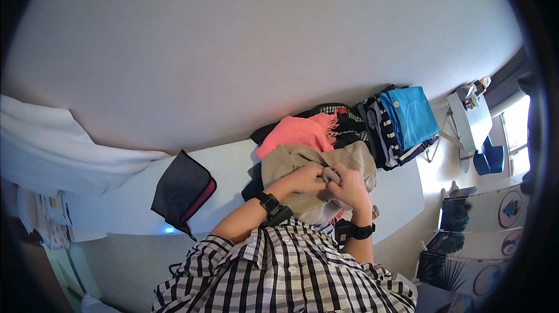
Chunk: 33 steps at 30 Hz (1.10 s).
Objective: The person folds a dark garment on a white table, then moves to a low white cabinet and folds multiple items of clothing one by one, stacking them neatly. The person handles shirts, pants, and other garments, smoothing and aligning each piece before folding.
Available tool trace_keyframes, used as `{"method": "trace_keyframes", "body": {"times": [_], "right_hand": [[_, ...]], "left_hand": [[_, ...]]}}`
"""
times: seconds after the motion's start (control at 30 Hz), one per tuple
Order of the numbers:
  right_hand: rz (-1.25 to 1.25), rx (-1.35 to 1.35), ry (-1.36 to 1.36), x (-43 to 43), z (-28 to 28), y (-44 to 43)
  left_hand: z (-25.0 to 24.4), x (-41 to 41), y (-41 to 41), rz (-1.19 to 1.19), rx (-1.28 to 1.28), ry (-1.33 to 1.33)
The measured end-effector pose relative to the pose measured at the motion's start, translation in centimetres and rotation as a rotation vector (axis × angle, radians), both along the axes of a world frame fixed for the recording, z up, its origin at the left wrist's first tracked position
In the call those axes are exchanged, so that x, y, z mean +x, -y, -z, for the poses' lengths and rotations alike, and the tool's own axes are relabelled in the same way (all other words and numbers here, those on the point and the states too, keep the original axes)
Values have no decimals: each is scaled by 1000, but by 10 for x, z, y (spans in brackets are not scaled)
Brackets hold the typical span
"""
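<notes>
A beige knit sweater [279, 164] lies bunched on the white table in front of me. My left hand [308, 178] grips its fabric near the middle. Close beside it, my right hand [351, 185] pinches the same sweater, and a small fold of knit bulges up between the two hands. Behind the sweater rests a coral-pink fringed scarf [290, 135], partly covered by it. Under and behind the scarf are black garments with checked trim [356, 126]. My fingertips are partly hidden by the cloth.
To the right stands a stack of folded clothes [386, 140] topped by a bright blue folded cloth [412, 116]. A dark grey fabric piece with a burgundy side [181, 188] is on the white table [126, 204] at left. White bedding-like cloth [74, 151] lies far left. The wall [244, 51] rises behind.
</notes>
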State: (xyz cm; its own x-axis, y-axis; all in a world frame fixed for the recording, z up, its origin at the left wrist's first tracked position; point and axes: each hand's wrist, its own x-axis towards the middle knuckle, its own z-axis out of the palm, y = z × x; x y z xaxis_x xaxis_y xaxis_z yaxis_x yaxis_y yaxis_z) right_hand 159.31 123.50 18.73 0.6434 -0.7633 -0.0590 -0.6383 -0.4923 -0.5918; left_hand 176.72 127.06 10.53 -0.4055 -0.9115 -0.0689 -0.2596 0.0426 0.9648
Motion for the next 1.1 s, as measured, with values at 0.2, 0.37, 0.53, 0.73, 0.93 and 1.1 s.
{"method": "trace_keyframes", "body": {"times": [0.2,0.37,0.53,0.73,0.93,1.1], "right_hand": [[34,-9,64,0,0,2],[171,-21,138,-2,-4,2],[221,-268,566,17,-30,8],[188,-479,807,59,-65,-20],[-312,-370,419,91,-65,-28],[73,-379,430,78,-21,-5]], "left_hand": [[3,5,0,-65,55,-118],[-5,11,2,7,10,-5],[-23,0,-2,-72,-75,-139],[-56,-8,-5,58,144,-183],[-15,14,-12,-624,-128,-171],[-4,23,3,-613,-34,-218]]}}
